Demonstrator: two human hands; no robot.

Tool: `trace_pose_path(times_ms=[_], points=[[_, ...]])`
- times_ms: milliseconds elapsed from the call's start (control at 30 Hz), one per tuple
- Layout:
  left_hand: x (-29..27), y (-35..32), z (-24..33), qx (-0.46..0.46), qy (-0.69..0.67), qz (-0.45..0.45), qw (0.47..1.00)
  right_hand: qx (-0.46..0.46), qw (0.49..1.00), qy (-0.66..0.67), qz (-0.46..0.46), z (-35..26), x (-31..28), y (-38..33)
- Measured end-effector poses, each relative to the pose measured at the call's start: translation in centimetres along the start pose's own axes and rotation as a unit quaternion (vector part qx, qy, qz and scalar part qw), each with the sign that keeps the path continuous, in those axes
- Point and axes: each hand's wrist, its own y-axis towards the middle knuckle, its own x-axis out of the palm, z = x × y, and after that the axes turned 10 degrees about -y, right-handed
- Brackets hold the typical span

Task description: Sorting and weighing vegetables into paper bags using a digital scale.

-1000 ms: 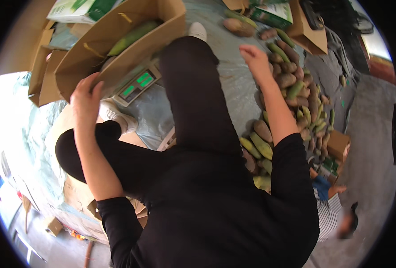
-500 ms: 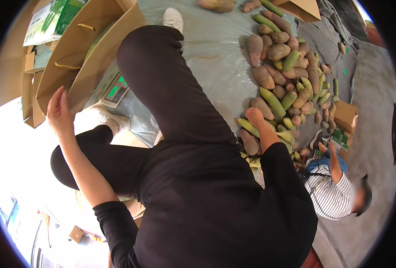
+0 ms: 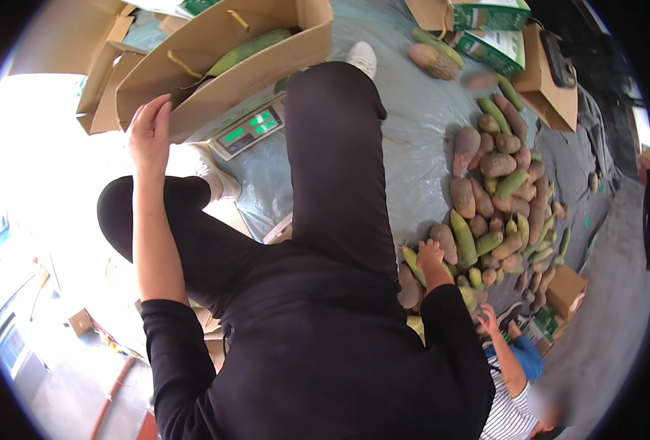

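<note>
My left hand [image 3: 150,136] is raised beside the near left corner of a long cardboard box [image 3: 226,86], its fingers stretched out. Nothing shows in it, and whether it touches the box I cannot tell. Inside the box lies a large green radish [image 3: 248,51]. My right hand [image 3: 432,260] is down at the near left edge of a heap, fingers bent. Anything beneath its fingers is hidden. Right by it lie a brown sweet potato [image 3: 444,242], a green radish [image 3: 411,258] and a bigger green radish [image 3: 463,236].
A digital scale [image 3: 248,133] with a lit green display stands against the box. Plastic sheeting [image 3: 347,147] covers the floor. Cartons [image 3: 552,88] stand at the far right. A person in a striped top [image 3: 504,403] sits at the lower right, one hand [image 3: 488,320] near the heap.
The whole view has turned, so the box and heap sit differently in it. My right hand's fingers look less tightly closed. My left hand stays by the box corner. The other person's hands have moved apart.
</note>
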Motion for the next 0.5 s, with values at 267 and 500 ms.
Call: trace_pose_path(times_ms=[267, 500], points=[[0.0, -0.3, 1.2, -0.017, 0.033, 0.0, 0.999, 0.033, 0.997, 0.03, -0.06, -0.9, -1.1, 0.8], [-0.7, -0.4, 1.2, -0.021, 0.03, -0.004, 0.999, 0.075, 0.994, 0.073, -0.014, -2.0, -1.2, -1.1]])
